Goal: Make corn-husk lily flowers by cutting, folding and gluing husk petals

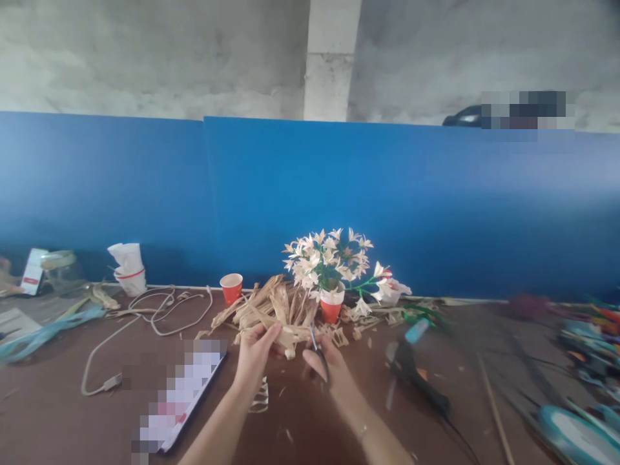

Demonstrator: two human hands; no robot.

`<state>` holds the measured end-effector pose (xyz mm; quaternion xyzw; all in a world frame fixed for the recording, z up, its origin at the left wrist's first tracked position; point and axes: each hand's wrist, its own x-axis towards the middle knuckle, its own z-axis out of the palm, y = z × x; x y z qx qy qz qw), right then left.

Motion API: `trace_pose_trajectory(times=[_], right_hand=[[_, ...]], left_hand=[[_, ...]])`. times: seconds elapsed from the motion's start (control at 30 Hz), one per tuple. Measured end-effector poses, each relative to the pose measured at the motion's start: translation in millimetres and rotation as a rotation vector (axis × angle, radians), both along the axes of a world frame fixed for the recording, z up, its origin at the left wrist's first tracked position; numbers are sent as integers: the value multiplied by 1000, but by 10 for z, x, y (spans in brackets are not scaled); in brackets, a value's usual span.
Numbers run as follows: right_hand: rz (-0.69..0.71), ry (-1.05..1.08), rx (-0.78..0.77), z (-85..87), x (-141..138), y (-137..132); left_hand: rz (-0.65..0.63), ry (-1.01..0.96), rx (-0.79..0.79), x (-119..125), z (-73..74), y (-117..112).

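Note:
Between thumb and fingers, my left hand (258,352) pinches a pale strip of dried husk (290,336). Around the handles of a pair of scissors (318,352) my right hand (332,365) is closed, with the blades up against the right end of the strip. Just behind both hands lies a heap of dry tan husks (266,300). A red and white paper cup (332,307) beside the heap holds a bunch of white artificial flowers (329,258) on green stems. Small cut scraps (261,395) lie on the table below my hands.
A phone (186,400) lies left of my forearms, near a white cable (159,313). An orange cup (231,289) stands behind. On the right are a dark glue gun (419,378), a thin stick (496,413) and a ribbon roll (576,439). A blue partition (339,174) closes the back.

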<state>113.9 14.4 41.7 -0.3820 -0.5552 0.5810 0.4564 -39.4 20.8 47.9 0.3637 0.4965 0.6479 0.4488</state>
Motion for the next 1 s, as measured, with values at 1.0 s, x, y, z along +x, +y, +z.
trace_pose_trajectory(times=[1.0], right_hand=[[224,-146,-106,38,-1,-101]], left_hand=[[40,-40,-31,-64,5,37]])
